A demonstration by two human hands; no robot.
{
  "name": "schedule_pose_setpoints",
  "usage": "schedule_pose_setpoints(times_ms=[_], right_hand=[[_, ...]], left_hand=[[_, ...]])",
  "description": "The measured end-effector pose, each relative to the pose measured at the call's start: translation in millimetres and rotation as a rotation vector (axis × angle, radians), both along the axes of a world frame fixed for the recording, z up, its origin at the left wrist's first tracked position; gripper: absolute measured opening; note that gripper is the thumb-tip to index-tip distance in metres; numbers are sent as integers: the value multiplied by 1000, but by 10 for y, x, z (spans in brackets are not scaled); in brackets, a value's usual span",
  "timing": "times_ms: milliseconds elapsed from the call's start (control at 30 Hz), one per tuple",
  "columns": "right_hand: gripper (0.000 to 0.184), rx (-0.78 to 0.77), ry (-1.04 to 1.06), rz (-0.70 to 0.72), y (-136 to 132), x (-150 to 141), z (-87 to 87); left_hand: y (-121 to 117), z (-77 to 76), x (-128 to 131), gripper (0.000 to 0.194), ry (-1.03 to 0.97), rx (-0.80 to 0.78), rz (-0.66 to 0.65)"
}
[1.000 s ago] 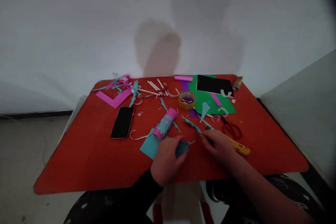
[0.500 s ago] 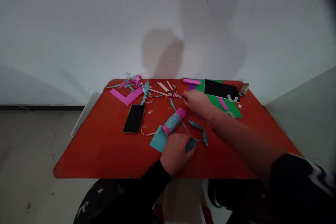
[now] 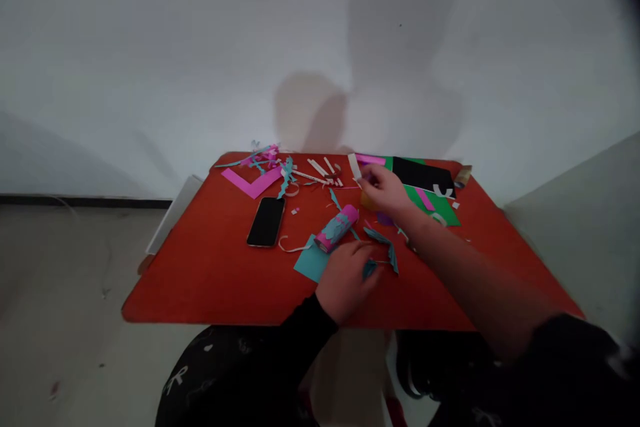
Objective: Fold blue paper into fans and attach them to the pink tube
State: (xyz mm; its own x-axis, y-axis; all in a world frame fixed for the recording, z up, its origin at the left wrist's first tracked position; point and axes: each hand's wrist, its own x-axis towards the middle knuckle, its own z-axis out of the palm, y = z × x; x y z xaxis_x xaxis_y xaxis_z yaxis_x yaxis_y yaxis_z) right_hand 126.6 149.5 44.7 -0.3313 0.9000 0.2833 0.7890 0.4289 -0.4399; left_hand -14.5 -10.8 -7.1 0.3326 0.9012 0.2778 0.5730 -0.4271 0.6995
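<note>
My right hand (image 3: 383, 190) is over the far middle of the red table, with its fingers closed on an amber roll of tape (image 3: 369, 201). A pale strip (image 3: 354, 167) sticks up by those fingers. My left hand (image 3: 345, 283) is near the front edge, its fingertips on a folded teal paper fan (image 3: 369, 269). A second teal cut piece (image 3: 383, 241) lies just beyond it. A pink tube with teal decoration (image 3: 337, 228) lies close to my left hand, next to a teal paper sheet (image 3: 311, 260).
A black phone (image 3: 266, 221) lies left of the tube. Pink strips (image 3: 253, 181) and paper scraps cover the far left. A green sheet (image 3: 433, 205) with a black sheet (image 3: 423, 175) lies far right. The red table's (image 3: 200, 287) edges drop to the floor; a white wall stands behind.
My right hand has moved from the near right of the table to the far middle and now holds the tape roll. The yellow tool and scissors are out of sight. My left hand stays near the fan.
</note>
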Motion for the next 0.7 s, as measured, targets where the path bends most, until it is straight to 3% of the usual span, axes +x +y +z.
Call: schedule_pose_setpoints(times_ms=[67,133,233,300,467,600,700], right_hand=[[17,23,216,36,-443,171,22],[14,48,294,135,-871,318,12],[13,41,302,237,-1347,421,-25],[15,29,264,257,-1530,424,-49],[17,112,202,271,-1674,548,-62],[23,102,46,-34,-1609,1004,-104],[29,-103,-287,-187,-1532,1370,-245]], left_hand=[[4,42,-11,33,-235,-12,76],[19,100,-22,38,-505,-77,192],[25,219,-1,50,-830,-213,128],[-7,293,54,51,-872,-289,75],[-133,382,210,45,-940,-400,97],[-157,438,211,40,-1047,-509,63],[-168,485,205,36,-1133,-643,0]])
